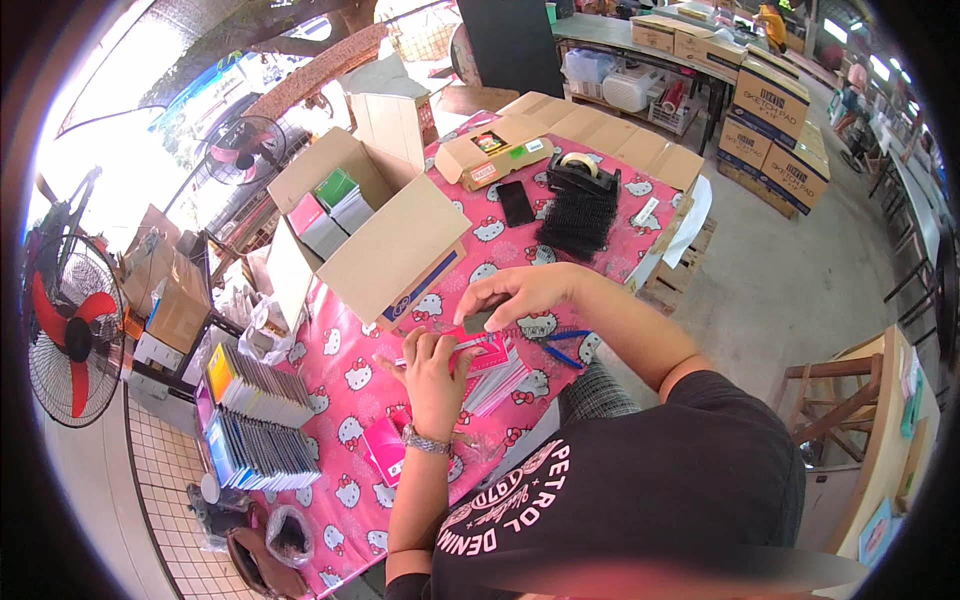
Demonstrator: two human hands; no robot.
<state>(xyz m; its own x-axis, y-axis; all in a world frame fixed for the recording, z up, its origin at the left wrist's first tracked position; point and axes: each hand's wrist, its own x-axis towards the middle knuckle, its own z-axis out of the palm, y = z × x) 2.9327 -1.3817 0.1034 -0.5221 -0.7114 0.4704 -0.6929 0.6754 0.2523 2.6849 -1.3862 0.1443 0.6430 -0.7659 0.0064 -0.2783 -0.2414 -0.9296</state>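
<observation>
A stack of pink-covered notebooks (497, 384) lies on the pink patterned tablecloth in front of me. My left hand (432, 372), with a watch on its wrist, rests on the top pink cover with fingers spread. Pinched between thumb and fingers, a small dark grey block (480, 321) is in my right hand (525, 294), low over the far edge of the stack. What lies under the block is hidden. Blue-handled pliers (566, 346) lie just right of the stack. Another pink notebook (384, 450) lies left of my left wrist, near clear plastic wrap.
Beyond my hands stands an open carton (395, 250) with pink and green notebooks inside. Black binding coils (578, 215), a tape dispenser (585, 172), a phone (516, 203) and a small box (492, 152) sit at the back. Notebook rows (262, 445) line the left edge.
</observation>
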